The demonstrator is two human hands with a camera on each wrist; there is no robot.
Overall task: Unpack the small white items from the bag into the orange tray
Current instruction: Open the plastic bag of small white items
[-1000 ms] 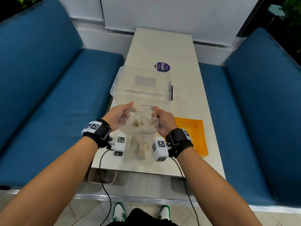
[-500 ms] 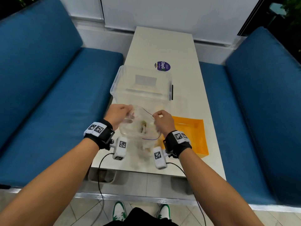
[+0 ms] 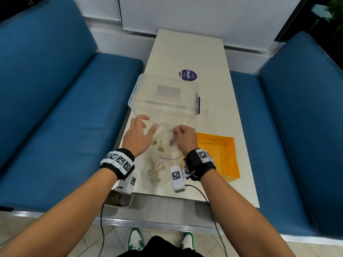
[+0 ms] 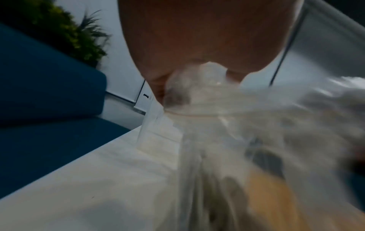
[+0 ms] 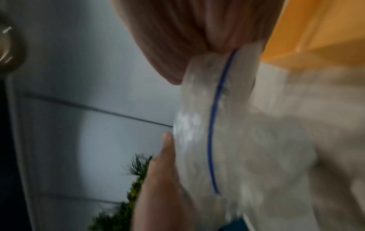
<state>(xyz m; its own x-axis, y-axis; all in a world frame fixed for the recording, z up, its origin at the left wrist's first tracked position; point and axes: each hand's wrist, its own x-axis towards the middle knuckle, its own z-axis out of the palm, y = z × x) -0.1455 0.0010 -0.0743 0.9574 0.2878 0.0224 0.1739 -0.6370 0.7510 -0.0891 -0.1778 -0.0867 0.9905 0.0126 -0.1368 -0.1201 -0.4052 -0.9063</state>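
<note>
Bag (image 3: 163, 145) at table's (image 3: 187, 52) 6 o'clock end, tray (image 3: 227, 160) at its 3 o'clock. Right hand (image 3: 183, 139) pinches rim; left hand (image 3: 138, 136) fingers spread, touching bag. Film looks limp, slippery, light; items (image 3: 157, 145) likely light. Grip at rim seal.

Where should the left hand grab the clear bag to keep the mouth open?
Probably the free rim of the bag, on its left side, opposite where the right hand pinches it. The left hand is spread open beside that rim, and the film sags limp there.
</note>
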